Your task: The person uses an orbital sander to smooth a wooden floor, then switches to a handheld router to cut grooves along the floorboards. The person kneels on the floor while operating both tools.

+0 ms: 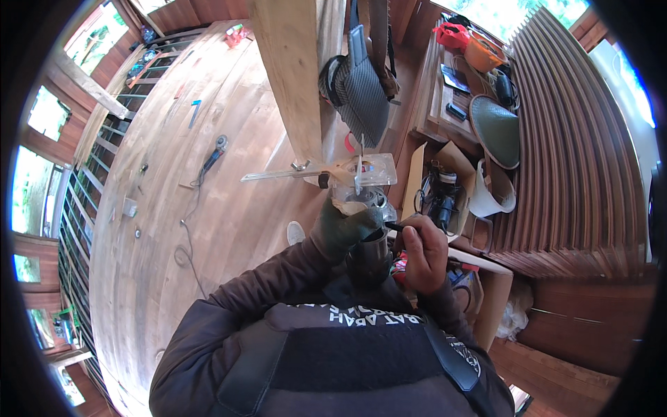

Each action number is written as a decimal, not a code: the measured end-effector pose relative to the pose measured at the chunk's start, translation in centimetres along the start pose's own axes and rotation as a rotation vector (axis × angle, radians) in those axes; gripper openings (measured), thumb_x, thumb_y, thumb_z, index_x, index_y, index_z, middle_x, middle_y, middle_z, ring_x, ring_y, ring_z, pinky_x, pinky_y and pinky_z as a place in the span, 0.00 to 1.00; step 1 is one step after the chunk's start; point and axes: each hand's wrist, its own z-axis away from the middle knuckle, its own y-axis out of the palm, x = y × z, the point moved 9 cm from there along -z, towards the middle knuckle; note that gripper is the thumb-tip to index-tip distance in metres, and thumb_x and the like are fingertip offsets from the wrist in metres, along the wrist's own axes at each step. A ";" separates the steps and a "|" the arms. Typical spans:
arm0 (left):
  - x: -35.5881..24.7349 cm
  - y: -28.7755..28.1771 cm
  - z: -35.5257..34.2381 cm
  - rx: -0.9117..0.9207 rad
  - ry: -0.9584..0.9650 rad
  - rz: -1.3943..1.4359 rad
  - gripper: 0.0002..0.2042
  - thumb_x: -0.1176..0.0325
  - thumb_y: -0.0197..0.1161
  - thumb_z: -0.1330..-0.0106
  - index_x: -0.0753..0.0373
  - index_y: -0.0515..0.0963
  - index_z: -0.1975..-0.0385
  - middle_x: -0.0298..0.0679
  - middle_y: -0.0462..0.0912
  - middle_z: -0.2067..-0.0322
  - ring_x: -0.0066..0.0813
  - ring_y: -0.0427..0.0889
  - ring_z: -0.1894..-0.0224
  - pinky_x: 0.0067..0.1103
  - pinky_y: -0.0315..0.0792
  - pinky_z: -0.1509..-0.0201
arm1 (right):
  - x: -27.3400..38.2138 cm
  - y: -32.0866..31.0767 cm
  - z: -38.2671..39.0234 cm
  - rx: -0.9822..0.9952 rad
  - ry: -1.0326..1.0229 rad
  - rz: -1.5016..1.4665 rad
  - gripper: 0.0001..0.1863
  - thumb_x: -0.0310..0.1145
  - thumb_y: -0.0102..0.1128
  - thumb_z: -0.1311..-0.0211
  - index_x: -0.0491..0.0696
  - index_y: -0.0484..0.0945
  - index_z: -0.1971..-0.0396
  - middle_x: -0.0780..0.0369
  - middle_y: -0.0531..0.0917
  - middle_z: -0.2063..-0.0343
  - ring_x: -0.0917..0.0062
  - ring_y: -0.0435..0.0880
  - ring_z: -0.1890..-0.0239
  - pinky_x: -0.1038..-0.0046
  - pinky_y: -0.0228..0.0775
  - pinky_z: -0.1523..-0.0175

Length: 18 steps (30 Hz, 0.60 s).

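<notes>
Close to my chest is a trim router with a dark motor body, held with its clear plastic base plate uppermost. A flat metal guide bar with a wing nut sticks out to the left of the base. My left hand, in a dark glove, is closed around the router just below the plate. My right hand, bare, pinches a thin black tool whose tip meets the router near its collet; the exact kind of tool is too small to tell.
A wooden post rises just ahead, with a dark cap hanging beside it. An angle grinder and its cord lie on the plank floor at left. At right stand a cardboard box of tools, a white bucket, a conical hat and stacked boards.
</notes>
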 end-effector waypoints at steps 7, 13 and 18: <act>0.3 0.1 0.1 0.032 -0.035 0.002 0.14 0.67 0.70 0.31 0.63 0.78 0.50 0.33 0.84 0.58 0.22 0.83 0.59 0.23 0.80 0.54 | 0.3 -0.1 -0.2 0.075 -0.035 0.017 0.10 0.29 0.53 0.23 0.39 0.78 0.64 0.59 0.80 0.72 0.73 0.81 0.69 0.71 0.70 0.61; 0.5 -0.5 0.4 0.003 -0.019 -0.071 0.31 0.56 0.75 0.36 0.65 0.73 0.37 0.37 0.83 0.50 0.28 0.85 0.50 0.28 0.82 0.45 | -1.9 0.5 -0.1 -0.007 0.102 -0.321 0.12 0.32 0.50 0.20 0.40 0.78 0.60 0.62 0.81 0.68 0.78 0.80 0.64 0.74 0.71 0.56; 0.8 -0.4 0.5 0.049 -0.034 -0.044 0.34 0.54 0.77 0.37 0.65 0.72 0.37 0.38 0.83 0.49 0.28 0.85 0.48 0.27 0.82 0.44 | -2.3 0.3 -0.2 -0.062 0.052 -0.323 0.11 0.32 0.50 0.19 0.40 0.77 0.55 0.64 0.80 0.63 0.82 0.77 0.59 0.77 0.69 0.51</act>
